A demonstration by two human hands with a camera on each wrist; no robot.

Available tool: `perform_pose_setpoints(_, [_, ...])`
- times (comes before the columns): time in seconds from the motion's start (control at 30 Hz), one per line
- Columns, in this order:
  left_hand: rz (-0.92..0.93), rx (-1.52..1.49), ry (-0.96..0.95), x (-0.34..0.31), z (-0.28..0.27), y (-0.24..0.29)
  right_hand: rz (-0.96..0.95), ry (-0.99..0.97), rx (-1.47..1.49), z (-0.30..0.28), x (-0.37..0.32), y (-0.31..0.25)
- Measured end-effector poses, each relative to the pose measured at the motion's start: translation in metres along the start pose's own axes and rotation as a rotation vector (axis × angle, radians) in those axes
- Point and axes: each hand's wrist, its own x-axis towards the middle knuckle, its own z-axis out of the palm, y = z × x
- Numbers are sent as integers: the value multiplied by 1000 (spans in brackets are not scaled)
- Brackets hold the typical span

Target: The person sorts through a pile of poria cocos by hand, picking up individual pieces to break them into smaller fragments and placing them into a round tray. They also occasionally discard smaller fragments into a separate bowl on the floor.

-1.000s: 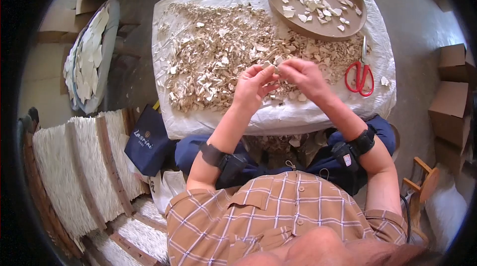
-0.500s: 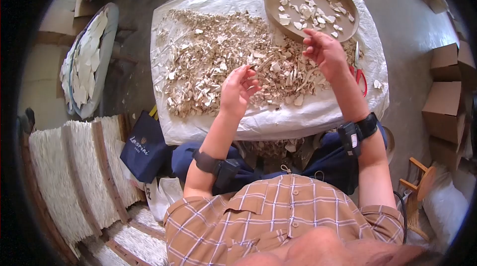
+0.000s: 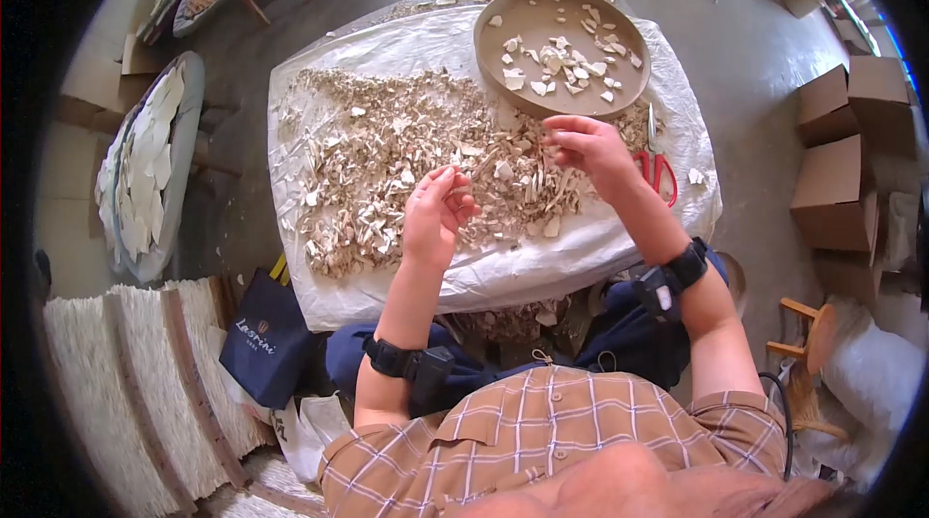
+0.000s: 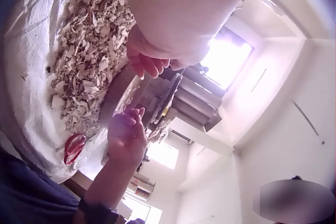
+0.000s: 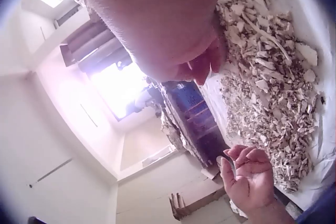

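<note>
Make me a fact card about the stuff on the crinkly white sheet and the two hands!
Sheet: crinkly, white
Pile: small cream-and-brown flakes
Tray: round, brown, shallow, at the far right
In tray: white chips
Tool: red-handled metal scissors, right of the pile
Left hand: over the pile; can't tell if it holds anything
Right hand: near the tray, fingers loosely bent

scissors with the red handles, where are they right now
In the head view, the red-handled scissors lie on the white sheet just right of the right hand, below the round tray.
</note>
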Motion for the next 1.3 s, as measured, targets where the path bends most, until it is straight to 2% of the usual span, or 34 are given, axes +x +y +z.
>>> perform_pose_setpoints(0.07, [13, -22, -16, -2, 1, 5, 14, -34, 14, -18, -12, -13])
perform_pose_setpoints(0.33, [63, -32, -20, -8, -15, 12, -27, 139, -174, -103, -60, -71])
perform_pose_setpoints(0.4, [75, -17, -22, -8, -14, 12, -66, 147, -66, -117, -70, -80])
perform_pose_setpoints(0.47, [236, 381, 10, -7, -5, 10, -97, 166, -7, -121, -77, -82])
perform_pose_setpoints(0.5, [337, 565, -26, -4, 0, 5, -93, 171, 53, -120, -81, -81])
perform_pose_setpoints(0.53, [357, 748, -86, 3, 7, 1, -89, 175, 115, -118, -85, -78])
perform_pose_setpoints(0.6, [388, 953, -218, 14, 36, -9, -88, 81, 231, -108, -93, -69])
perform_pose_setpoints(0.67, [578, 1116, -281, 39, 67, -26, -84, 25, 274, -90, -106, -63])
perform_pose_setpoints(0.7, [580, 1122, -282, 54, 80, -32, -65, 0, 291, -85, -110, -58])
perform_pose_setpoints(0.77, [985, 1432, -244, 85, 100, -45, -23, -26, 340, -79, -117, -46])
perform_pose_setpoints(0.8, [992, 1438, -246, 96, 107, -51, 9, -19, 365, -73, -123, -44])
perform_pose_setpoints(0.87, [808, 1661, -224, 117, 119, -60, 46, -64, 465, -71, -125, -32])
perform_pose_setpoints(0.93, [823, 1698, -201, 129, 124, -67, 92, -57, 520, -71, -122, -20])
perform_pose_setpoints(1.0, [733, 1930, -274, 134, 124, -69, 99, -53, 551, -71, -116, -10])
perform_pose_setpoints(1.03, [842, 1852, -270, 133, 121, -69, 114, -48, 574, -71, -112, -6])
perform_pose_setpoints(1.07, [852, 1864, -266, 134, 119, -65, 127, -46, 594, -71, -109, -4])
perform_pose_setpoints(1.2, [967, 1784, -250, 121, 92, -6, 89, -49, 596, -71, -107, -7])
perform_pose_setpoints(1.3, [669, 1875, -250, 106, 29, 63, 81, -54, 579, -73, -109, -2])
